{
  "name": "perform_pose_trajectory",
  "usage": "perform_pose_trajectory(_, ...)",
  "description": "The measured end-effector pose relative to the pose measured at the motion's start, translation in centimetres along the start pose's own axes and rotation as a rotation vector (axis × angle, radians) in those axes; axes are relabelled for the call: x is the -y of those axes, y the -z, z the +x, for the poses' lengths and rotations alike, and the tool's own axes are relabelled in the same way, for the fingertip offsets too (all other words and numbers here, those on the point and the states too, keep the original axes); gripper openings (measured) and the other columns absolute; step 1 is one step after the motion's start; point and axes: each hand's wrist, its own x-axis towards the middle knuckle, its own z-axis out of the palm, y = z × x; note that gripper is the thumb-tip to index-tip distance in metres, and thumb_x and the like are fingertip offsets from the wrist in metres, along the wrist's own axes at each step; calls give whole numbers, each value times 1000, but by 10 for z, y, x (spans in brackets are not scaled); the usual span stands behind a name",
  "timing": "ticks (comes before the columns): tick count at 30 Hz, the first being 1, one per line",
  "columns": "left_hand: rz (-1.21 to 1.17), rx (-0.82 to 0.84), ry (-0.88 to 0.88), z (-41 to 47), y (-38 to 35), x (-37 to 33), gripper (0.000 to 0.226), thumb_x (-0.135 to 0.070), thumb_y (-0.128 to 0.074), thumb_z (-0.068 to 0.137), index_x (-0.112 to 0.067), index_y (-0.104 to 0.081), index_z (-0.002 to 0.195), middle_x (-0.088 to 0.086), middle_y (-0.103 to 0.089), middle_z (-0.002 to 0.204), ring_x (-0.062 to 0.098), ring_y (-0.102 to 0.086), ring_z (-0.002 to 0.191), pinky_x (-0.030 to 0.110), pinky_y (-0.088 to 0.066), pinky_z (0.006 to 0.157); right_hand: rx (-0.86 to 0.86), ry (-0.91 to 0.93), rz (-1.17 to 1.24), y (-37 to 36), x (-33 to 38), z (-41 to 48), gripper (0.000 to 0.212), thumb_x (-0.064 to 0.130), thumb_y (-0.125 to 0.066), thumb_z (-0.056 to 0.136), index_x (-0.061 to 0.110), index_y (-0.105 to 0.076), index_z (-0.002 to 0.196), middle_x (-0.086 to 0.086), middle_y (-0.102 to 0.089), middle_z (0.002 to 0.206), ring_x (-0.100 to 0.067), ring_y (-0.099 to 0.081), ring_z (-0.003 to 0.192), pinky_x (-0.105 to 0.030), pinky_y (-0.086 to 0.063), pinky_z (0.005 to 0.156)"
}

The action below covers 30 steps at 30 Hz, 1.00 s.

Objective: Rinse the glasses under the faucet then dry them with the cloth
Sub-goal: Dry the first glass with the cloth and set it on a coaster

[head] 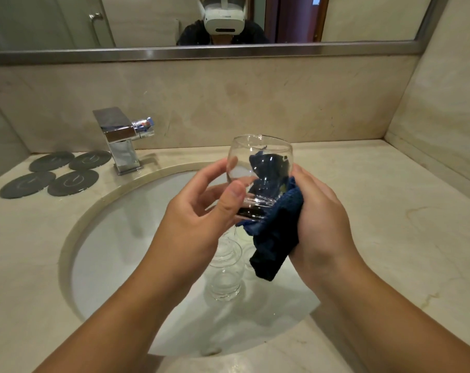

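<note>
**Glass held over sink, cloth against it**

Glass [258, 168] is upright, slightly tilted, in the air above the sink [115, 238], between both hands. Left hand [199, 211] grips it low: thumb curled onto the front near the base, fingers curled round the far side and seen through the glass. Right hand [320, 216] clutches a dark blue cloth [274, 238] against the glass's right side and base; its fingertips are hidden by the cloth. Blue shows through the glass wall, but whether the cloth is inside or behind is unclear. The cloth's loose end hangs below the hand.

Other glasses [224, 281] stand in the basin under the hands, partly covered, count unclear. Faucet [120, 135] is at back left, no water visible. Four dark coasters [51, 175] lie left of it on the counter [390, 238]. Mirror [67, 22] is cut off at the top.
</note>
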Motion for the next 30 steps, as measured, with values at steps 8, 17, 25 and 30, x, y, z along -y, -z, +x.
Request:
perform_pose_trajectory(8,200,-142,-104,-1,-2,7,34,-53,-70,85,-43,-65,117,-10,-78,112,9,-76,105,39,-62,95,-13,76,-26,1,1,0,34,25,-44,113,15,-77,109,-12,-74,90,-24,-69,74,-47,-56,77)
perform_pose_trajectory(17,134,-66,-12,-3,-8,4,55,-20,-85,88,-41,-59,131,-6,-78,117,13,-80,100,27,-62,95,-18,-45,36,1,-5,-2,36,32,-46,112,17,-79,113,-13,-80,110,-32,-76,104,-52,-57,101)
perform_pose_trajectory(25,129,-38,-2,-1,-4,-4,50,-23,-84,88,-40,-65,132,-3,-83,107,14,-80,93,22,-62,86,-62,-135,101,0,-1,-3,38,34,-53,107,5,-76,117,-22,-79,108,-40,-74,95,-57,-60,90)
perform_pose_trajectory(30,267,-156,-120,0,-3,-2,56,-37,-94,80,-50,-63,124,-9,-79,109,17,-77,94,32,-62,88,-40,-9,11,-3,2,-7,31,28,-50,110,18,-79,118,-12,-80,113,-26,-75,106,-61,-54,106)
